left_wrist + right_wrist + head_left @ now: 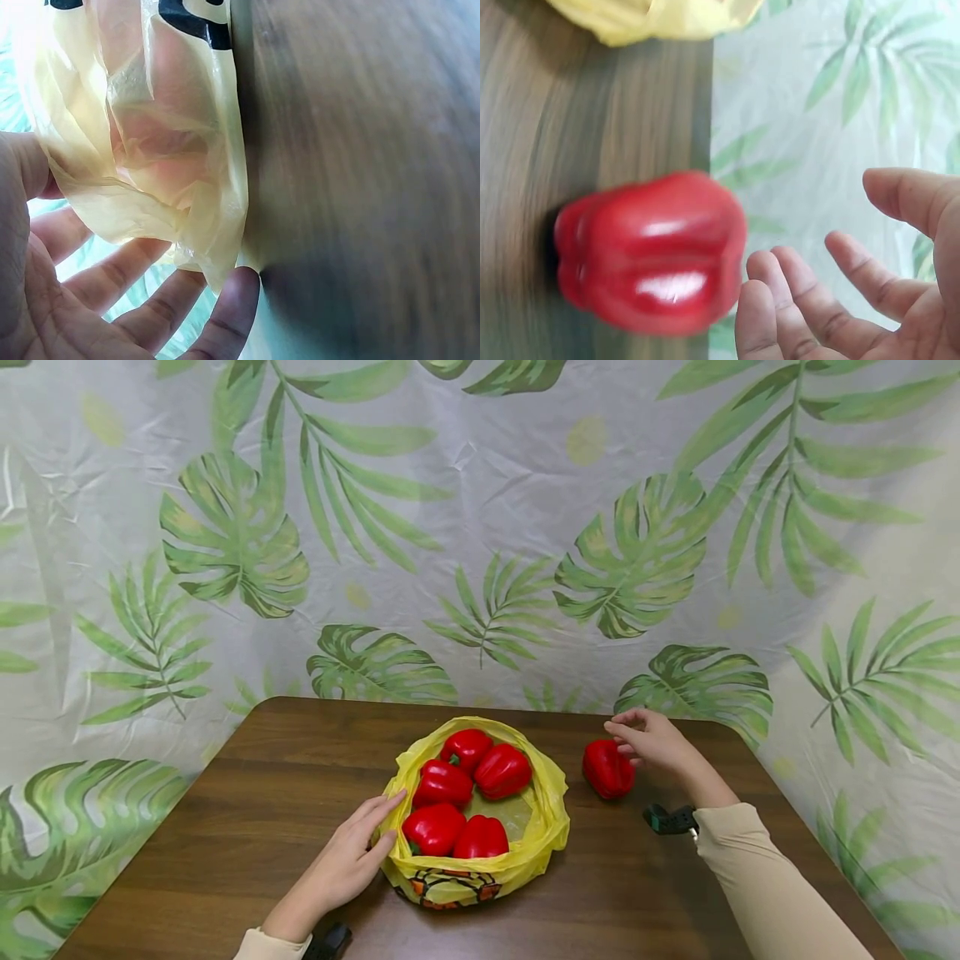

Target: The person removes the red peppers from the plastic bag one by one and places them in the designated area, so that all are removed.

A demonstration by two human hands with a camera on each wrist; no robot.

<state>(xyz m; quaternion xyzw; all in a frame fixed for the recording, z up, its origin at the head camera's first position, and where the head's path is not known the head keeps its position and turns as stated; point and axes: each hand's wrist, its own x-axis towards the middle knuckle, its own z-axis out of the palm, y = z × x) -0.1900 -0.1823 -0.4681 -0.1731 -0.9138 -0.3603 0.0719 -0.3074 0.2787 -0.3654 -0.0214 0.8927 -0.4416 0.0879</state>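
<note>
A yellow plastic bag [555, 810] with its mouth spread wide stands on the table, and several red bell peppers [504, 772] lie inside it. My left hand [348, 852] rests along the bag's left side with fingers extended; in the left wrist view the fingers [161, 307] spread against the thin plastic. To the right of the bag, a single red bell pepper [608, 769] sits on the wood. My right hand [651, 742] is just above and beside it, fingers loosely bent and holding nothing. The right wrist view has the pepper [656, 255] right by the fingertips.
The dark brown wooden table [285, 777] has rounded far corners. Behind it hangs a pale curtain [510, 510] printed with green leaves. Dark wrist straps [670, 819] are worn at both wrists. An orange and black print [453, 887] marks the bag's front.
</note>
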